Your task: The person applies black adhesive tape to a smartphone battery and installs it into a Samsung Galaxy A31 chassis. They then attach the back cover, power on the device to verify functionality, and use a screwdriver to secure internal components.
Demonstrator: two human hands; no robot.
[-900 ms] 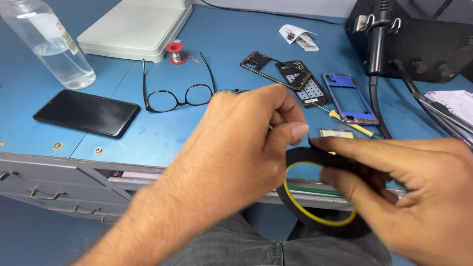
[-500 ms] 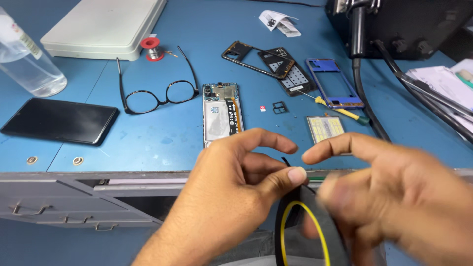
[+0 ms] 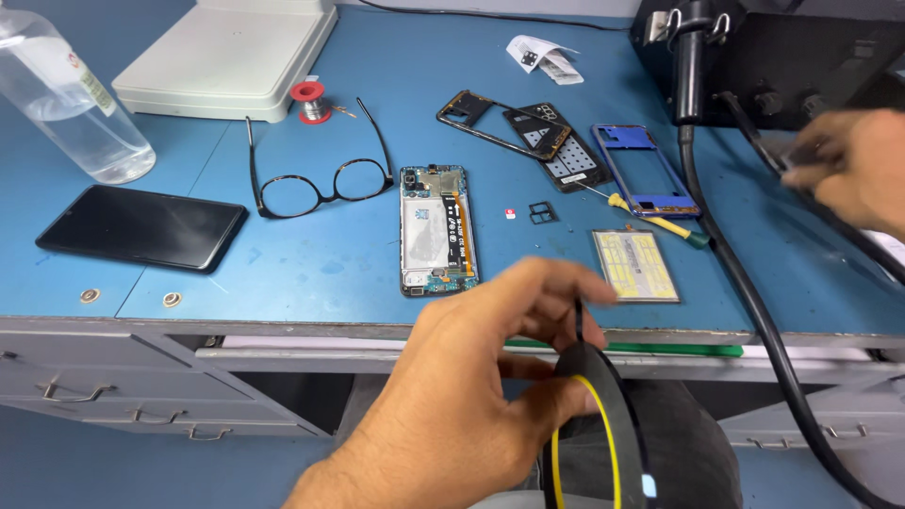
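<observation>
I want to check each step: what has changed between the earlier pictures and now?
The right hand let go of the black tape roll and moved up to the right, towards the black cables. The left hand now holds the roll alone. The opened phone, glasses and parts kept their places.

Left hand (image 3: pixel 471 396), near centre: forearm rising from the lower edge, back of the hand toward the camera, fingers curled, thumb and forefinger pinched closed around what they hold. Right hand (image 3: pixel 853 165), far right: reached out away from the body, motion-blurred, fingers bent; whether they grip anything cannot be told.
</observation>
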